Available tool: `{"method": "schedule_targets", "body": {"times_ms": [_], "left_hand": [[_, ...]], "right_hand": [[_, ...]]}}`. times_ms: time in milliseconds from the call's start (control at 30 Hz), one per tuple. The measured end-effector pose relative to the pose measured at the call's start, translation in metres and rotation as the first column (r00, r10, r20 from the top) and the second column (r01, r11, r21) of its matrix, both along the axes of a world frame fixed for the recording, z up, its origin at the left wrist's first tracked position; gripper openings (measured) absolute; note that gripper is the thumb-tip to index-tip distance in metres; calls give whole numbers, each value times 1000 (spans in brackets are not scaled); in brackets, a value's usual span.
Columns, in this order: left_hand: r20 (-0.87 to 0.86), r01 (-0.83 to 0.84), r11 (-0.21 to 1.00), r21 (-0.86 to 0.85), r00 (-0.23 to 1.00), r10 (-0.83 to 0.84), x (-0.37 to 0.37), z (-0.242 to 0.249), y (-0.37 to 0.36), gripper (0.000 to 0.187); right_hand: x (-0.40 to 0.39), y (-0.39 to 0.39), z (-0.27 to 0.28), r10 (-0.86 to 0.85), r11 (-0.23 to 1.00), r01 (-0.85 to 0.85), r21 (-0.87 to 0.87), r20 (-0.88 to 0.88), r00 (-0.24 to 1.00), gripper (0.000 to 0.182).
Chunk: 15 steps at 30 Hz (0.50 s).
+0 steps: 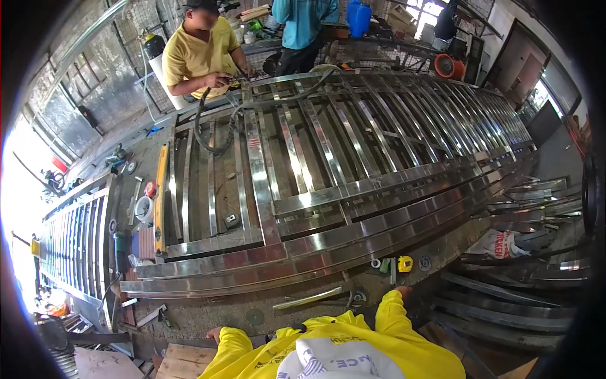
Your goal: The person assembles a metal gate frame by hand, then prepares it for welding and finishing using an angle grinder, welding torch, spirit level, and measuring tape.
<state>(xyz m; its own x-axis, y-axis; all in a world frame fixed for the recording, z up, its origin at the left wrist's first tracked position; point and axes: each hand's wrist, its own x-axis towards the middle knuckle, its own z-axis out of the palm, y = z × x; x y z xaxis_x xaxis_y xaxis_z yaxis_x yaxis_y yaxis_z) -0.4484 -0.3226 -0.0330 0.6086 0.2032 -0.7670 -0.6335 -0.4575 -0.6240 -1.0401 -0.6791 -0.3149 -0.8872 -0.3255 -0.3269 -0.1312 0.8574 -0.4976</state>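
Both arms, in yellow sleeves, reach to the near edge of the workbench (221, 309). My left hand (214, 333) shows only in part at the bench edge, its fingers too small and hidden to read. Further right, my right hand (403, 291) is at the same edge, near a yellow tape measure (404, 264) and a grinding disc (424, 263); its fingers are hidden too. A short metal bar (308, 299) lies on the bench between my hands. Beyond it lies a large shiny metal gate frame (353, 196) with many parallel bars.
Across the frame a person in a yellow shirt (201, 54) works with a cable (278, 101) lying over the bars. A person in teal (302, 25) stands behind. A yellow spirit level (161, 199) lies at left. Metal offcuts (536, 196) and a white sack (495, 245) are at right.
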Motion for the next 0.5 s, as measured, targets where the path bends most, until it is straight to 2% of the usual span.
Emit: {"method": "schedule_targets", "body": {"times_ms": [33,133,233,267,367,500], "left_hand": [[5,-10,1000,-12,1000,10,1,0,1,44],[-10,-65,997,-39,998,65,6,-6,6,50],[-2,-70,997,-30,998,70,13,-28,16,48],[10,-84,996,-26,996,84,16,-37,20,47],[50,-70,995,-66,996,73,22,-58,33,39],[9,-101,994,-41,995,102,25,-60,30,37]], "right_hand": [[0,-4,-9,-70,996,75,-54,94,993,44],[29,1,49,161,983,-149,110,-103,982,50],[34,1,66,-177,979,191,-71,162,971,52],[32,-1,67,-204,972,221,-74,188,961,51],[26,-4,53,-116,992,120,-29,101,988,50],[16,-9,41,-29,999,29,24,11,1000,48]]}}
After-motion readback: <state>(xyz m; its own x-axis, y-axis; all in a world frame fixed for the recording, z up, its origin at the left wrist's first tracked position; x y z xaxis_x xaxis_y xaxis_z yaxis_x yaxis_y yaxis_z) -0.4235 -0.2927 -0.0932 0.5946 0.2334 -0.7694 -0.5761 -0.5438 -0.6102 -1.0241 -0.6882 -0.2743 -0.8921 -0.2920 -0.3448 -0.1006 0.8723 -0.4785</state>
